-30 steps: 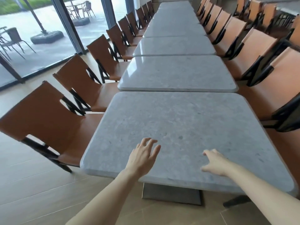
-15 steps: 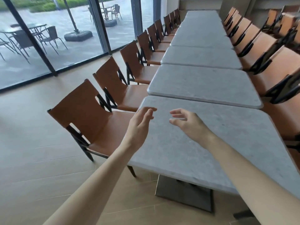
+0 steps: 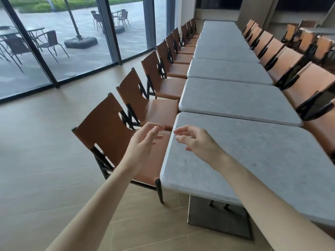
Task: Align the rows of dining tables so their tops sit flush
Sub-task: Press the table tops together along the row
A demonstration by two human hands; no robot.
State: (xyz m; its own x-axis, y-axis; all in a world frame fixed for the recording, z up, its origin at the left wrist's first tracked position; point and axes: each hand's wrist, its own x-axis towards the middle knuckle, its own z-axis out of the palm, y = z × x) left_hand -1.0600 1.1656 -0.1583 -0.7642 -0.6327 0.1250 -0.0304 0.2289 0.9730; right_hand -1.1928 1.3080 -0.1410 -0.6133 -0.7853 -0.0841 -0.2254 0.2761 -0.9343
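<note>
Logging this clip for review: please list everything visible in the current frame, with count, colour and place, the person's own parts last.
dining tables: a row of at least five, grey stone-look tops, running from near right to the far wall
nearest table: one, grey, on a dark pedestal base, closest to the camera
left chairs: about nine, brown with black frames, along the row's window side
right chairs: several, brown, along the row's other side, more behind
floor: light wood-look planks
windows: dark-framed glass, left
patio chairs: several, dark, outside, beside umbrella bases
left hand: open, above the nearest chair's seat, holding nothing
right hand: open, above the nearest table's left edge, no grip on anything
</note>
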